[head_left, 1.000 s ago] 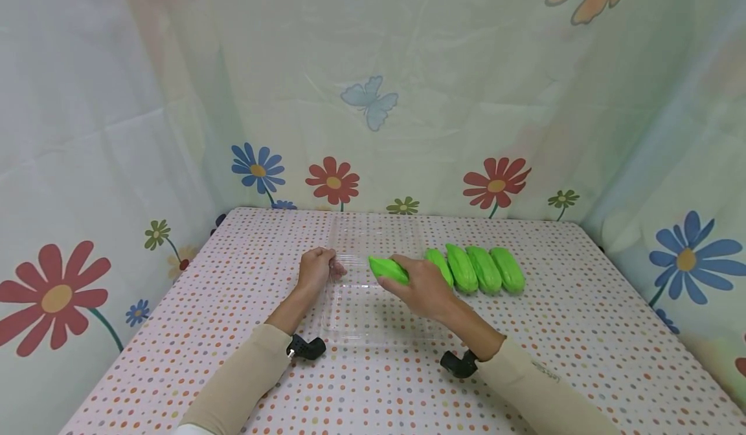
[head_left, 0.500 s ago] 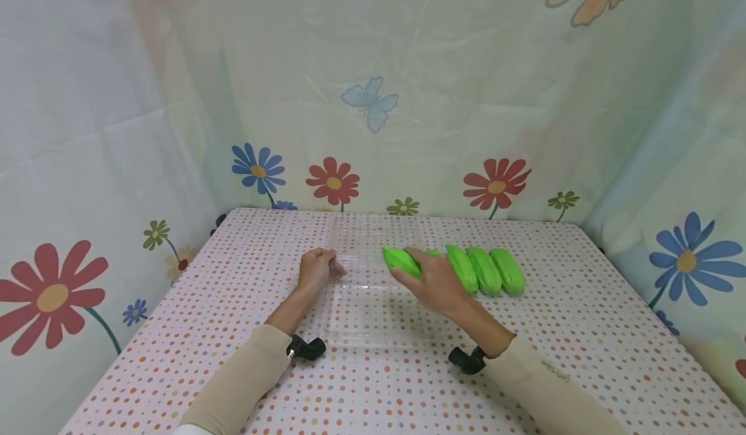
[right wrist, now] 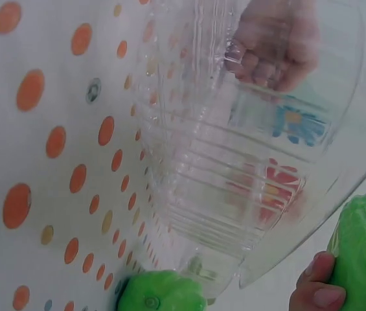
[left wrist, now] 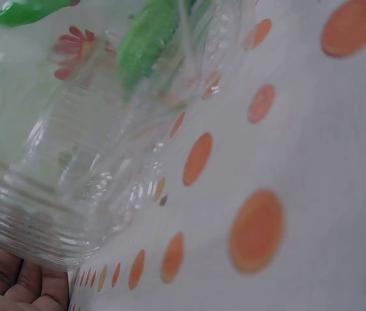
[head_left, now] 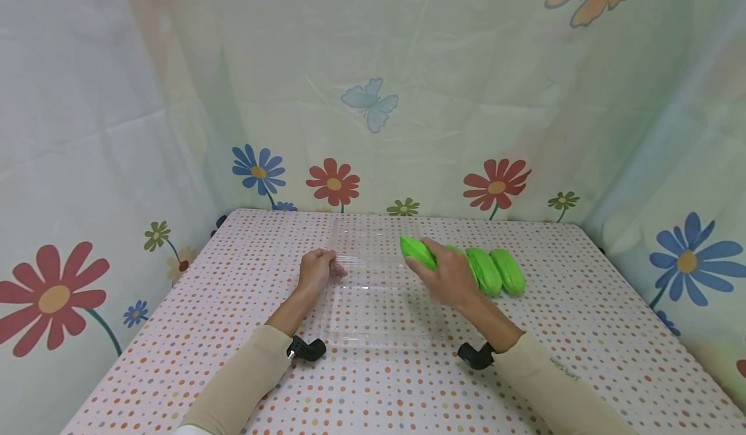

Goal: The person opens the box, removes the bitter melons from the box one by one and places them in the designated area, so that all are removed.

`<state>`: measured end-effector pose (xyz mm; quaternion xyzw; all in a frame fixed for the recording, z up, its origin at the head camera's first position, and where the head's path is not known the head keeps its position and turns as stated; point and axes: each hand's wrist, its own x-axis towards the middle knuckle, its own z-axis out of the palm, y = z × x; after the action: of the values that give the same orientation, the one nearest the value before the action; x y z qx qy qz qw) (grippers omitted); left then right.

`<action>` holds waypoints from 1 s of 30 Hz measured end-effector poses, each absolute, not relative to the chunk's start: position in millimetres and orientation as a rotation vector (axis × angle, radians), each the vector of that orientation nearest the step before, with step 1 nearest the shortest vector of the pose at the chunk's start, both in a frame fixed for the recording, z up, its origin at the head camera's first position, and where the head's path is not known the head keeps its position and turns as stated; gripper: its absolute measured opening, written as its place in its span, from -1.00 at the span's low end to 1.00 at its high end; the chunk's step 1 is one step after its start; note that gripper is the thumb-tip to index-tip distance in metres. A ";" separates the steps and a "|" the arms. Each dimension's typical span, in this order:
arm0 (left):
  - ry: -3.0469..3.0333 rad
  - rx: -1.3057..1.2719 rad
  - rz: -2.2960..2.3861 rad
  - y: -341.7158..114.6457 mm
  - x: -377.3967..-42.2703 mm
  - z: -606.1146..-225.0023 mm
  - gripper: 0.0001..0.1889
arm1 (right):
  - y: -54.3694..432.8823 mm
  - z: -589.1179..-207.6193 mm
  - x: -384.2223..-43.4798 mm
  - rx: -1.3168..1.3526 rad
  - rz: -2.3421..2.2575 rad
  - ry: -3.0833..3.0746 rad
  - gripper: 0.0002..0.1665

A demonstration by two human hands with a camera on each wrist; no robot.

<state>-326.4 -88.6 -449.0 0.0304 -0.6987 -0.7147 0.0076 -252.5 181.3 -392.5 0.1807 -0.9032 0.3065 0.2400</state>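
In the head view my left hand (head_left: pixel 315 273) grips the left edge of a clear plastic box (head_left: pixel 366 287), its fingers curled against the wall. The box's front and back sections lie spread on the table. My right hand (head_left: pixel 449 276) holds a bright green, bumpy bitter melon (head_left: pixel 418 252) over the box's right side, thumb on the near side. Its tip points away to the left. Bitter melons (head_left: pixel 485 273) of the same kind lie in a row just right of the box, some partly hidden behind the right hand. The right wrist view shows fingertips (right wrist: pixel 322 285) around the held melon (right wrist: pixel 364 253).
A dotted cloth covers the table (head_left: pixel 373 396). Flower-printed curtains (head_left: pixel 408 111) enclose the back and both sides. Each forearm carries a black wrist camera mount (head_left: pixel 309 349).
My right hand has moved to the right with the bitter melon, from over the box's middle to its right side, and now covers part of the row. The left hand stays put.
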 end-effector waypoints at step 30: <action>-2.210 0.109 -2.203 -87.9 -326.6 -449.9 -0.73 | 222.2 -397.6 -260.5 0.230 0.795 -2.587 -0.27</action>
<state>-326.6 -87.9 -449.9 0.0348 -0.7078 -0.7055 0.0098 -260.5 222.2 -397.6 0.0827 -0.9310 0.2862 0.2110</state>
